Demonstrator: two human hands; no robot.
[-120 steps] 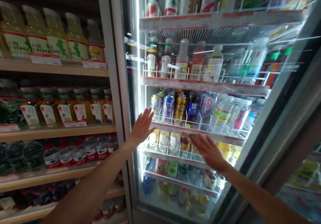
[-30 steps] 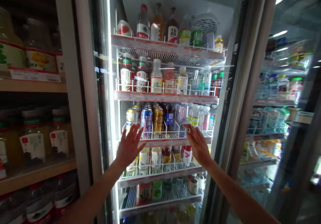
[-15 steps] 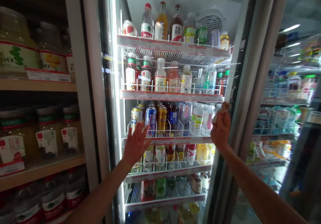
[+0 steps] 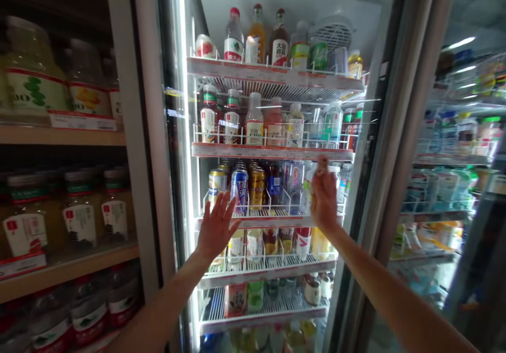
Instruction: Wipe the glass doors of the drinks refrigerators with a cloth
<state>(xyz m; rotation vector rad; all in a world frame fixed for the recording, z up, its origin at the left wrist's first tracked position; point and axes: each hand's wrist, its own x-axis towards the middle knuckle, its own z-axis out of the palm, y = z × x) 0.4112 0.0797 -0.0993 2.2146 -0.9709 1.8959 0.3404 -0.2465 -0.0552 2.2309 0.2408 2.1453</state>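
I face a lit drinks cooler (image 4: 367,131) with wire shelves behind glass. My left hand (image 4: 216,227) is open, fingers spread, flat against the glass in front of the row of cans (image 4: 240,185) on the middle shelf. My right hand (image 4: 323,194) is raised in front of the clear bottles (image 4: 295,182) on that same shelf, below the red price strip (image 4: 272,153). Its fingers look bunched together and I cannot make out whether anything is in them.
Wooden shelves (image 4: 63,137) at the left carry juice bottles and water bottles. The cooler's top shelf holds several bottles (image 4: 256,31) and a fan grille (image 4: 332,29). A second glass-fronted cooler (image 4: 446,184) stands to the right. A grey door frame (image 4: 130,147) divides shelves from cooler.
My right hand has moved left from the cooler's right door edge back in front of the middle shelf. The left hand stays flat on the glass. The view rose since four seconds ago.
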